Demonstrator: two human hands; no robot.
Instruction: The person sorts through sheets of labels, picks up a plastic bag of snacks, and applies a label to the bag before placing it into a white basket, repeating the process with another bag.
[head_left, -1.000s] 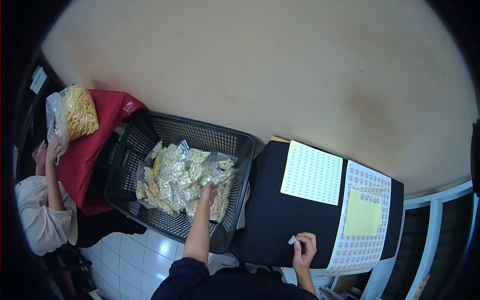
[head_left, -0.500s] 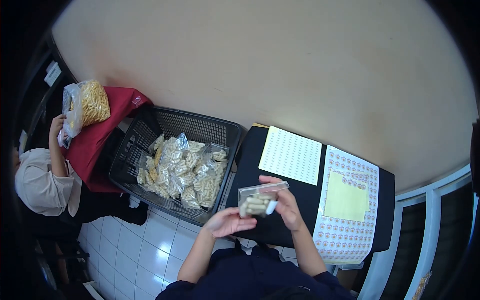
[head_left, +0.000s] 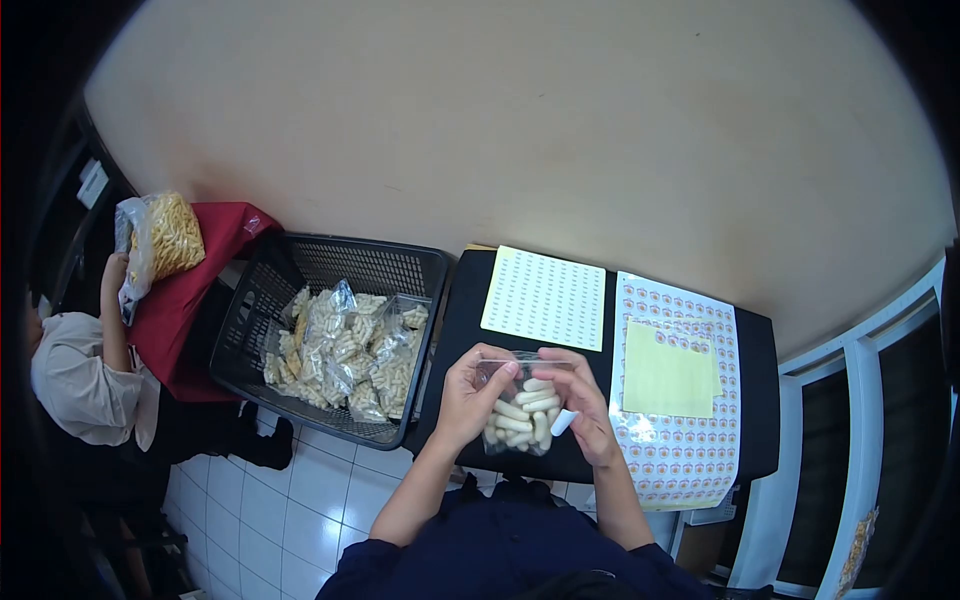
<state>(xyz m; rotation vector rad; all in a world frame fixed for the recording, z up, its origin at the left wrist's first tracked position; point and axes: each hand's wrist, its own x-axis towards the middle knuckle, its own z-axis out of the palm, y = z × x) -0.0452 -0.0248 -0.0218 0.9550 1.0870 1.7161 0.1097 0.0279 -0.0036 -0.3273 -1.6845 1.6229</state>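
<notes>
A clear plastic bag of pale, stick-shaped snacks (head_left: 520,421) hangs between my hands, just above the black-covered table. My left hand (head_left: 468,397) pinches its top edge, thumb laid across the front. On the other side, my right hand (head_left: 583,402) grips the upper right corner with fingers curled over the edge. A small white slip (head_left: 564,422) sticks out beside the right hand's lower fingers, overlapping the bag's right side. Behind the bag lies a sheet of small printed labels (head_left: 545,297). To its right is a larger sheet of round stickers (head_left: 672,462).
A black plastic basket (head_left: 375,262) of filled snack bags (head_left: 345,345) stands to the left. A yellow paper (head_left: 665,370) lies on the sticker sheet. Further left, a person (head_left: 85,375) holds a large snack bag (head_left: 172,235) on a red-covered table (head_left: 222,225). A wall (head_left: 540,130) rises behind.
My left hand has moved up from beneath the bag to pinch its top edge. The bag now hangs upright and lower, with my right hand on its upper right corner. The view has shifted slightly.
</notes>
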